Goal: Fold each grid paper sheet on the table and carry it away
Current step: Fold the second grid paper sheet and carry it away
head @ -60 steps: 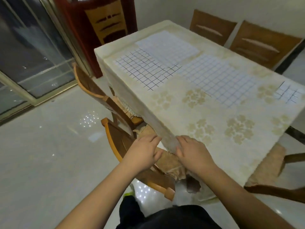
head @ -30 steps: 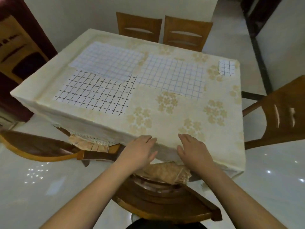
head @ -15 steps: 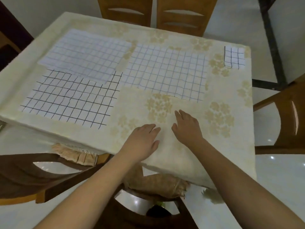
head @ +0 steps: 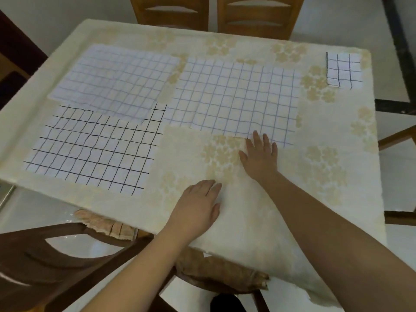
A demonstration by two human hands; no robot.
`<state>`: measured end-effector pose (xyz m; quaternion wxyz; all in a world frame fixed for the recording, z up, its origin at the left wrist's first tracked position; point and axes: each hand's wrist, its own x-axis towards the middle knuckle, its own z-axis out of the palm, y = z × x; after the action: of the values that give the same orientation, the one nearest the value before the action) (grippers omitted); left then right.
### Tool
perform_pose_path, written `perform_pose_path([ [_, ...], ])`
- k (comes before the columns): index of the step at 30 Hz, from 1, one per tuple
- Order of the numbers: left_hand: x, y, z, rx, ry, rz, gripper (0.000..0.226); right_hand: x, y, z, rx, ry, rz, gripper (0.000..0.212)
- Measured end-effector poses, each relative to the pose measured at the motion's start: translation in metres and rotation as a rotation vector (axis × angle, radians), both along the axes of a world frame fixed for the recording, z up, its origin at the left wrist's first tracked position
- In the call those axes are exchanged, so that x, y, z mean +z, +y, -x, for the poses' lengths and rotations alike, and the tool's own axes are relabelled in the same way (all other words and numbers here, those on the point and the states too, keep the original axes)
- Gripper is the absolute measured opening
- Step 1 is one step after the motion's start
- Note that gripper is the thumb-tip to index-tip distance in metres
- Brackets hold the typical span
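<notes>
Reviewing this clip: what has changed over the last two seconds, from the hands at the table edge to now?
Both hands left the near table edge and moved forward over the tablecloth. The right hand reached farthest, its fingers now at the near edge of the middle grid sheet. The left hand lies flat on the cloth. Nothing is gripped. All four sheets lie where they were, unfolded.

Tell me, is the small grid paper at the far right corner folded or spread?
Folded, it appears: the small grid paper shows few cells and its lines bend round its near-left corner.

Bare forearms, no sleeves/rings.
</notes>
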<state>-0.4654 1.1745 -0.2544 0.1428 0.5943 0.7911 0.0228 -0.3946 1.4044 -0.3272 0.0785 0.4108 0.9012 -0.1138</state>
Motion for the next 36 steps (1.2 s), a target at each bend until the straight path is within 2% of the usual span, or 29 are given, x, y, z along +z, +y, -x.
perform_pose_path([
  [5, -0.003, -0.014, 0.001, 0.014, -0.015, -0.024, 0.053, 0.002, -0.002, -0.001, 0.025, -0.025, -0.014, 0.066],
  [10, -0.008, -0.037, 0.002, 0.019, -0.026, -0.05, 0.052, 0.002, -0.039, -0.038, 0.042, -0.009, -0.061, 0.067],
  [17, -0.024, -0.079, -0.01, -0.08, -0.062, 0.044, 0.057, 0.001, -0.128, -0.117, 0.067, -0.021, 0.019, 0.066],
  [25, -0.017, -0.121, -0.013, -0.235, -0.066, -0.02, 0.054, 0.026, -0.239, -0.165, 0.079, -0.089, 0.054, 0.062],
  [29, -0.013, -0.134, 0.008, -0.267, -0.048, -0.041, 0.059, 0.048, -0.274, -0.176, 0.041, 0.022, 0.045, 0.056],
  [33, -0.017, -0.141, 0.028, -0.282, 0.007, -0.006, 0.076, 0.064, -0.291, -0.178, 0.03, 0.134, -0.024, 0.049],
  [36, -0.026, -0.143, 0.027, -0.288, 0.057, 0.049, 0.076, 0.067, -0.295, -0.18, 0.051, 0.154, -0.06, 0.045],
])
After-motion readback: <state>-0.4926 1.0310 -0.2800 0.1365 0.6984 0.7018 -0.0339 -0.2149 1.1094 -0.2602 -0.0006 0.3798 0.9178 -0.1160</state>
